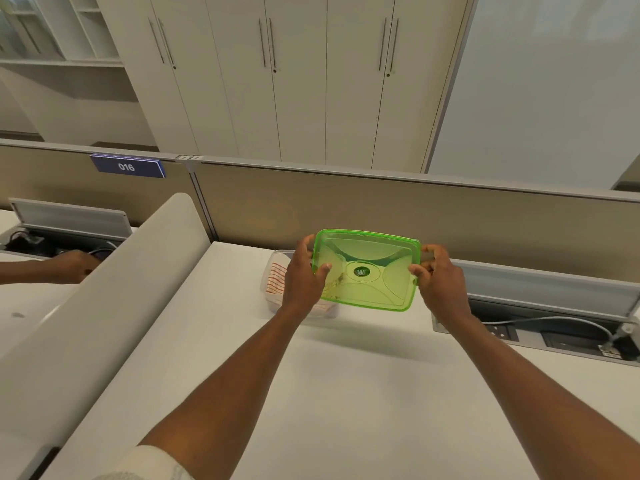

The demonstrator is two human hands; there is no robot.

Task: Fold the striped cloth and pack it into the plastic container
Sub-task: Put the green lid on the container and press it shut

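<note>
A translucent green lid (370,271) is held in the air, tilted toward me, above the far middle of the white desk. My left hand (303,275) grips its left edge and my right hand (438,275) grips its right edge. Behind and below the lid stands a clear plastic container (277,258), mostly hidden by my left hand and the lid. Folded inside it lies the red-and-white striped cloth (276,279), of which only the left part shows.
A beige partition wall (381,209) runs behind the desk. At the right is an open cable tray (554,332) with sockets and a grey cable. A white curved divider (114,292) stands at the left; another person's hand (74,266) rests beyond it.
</note>
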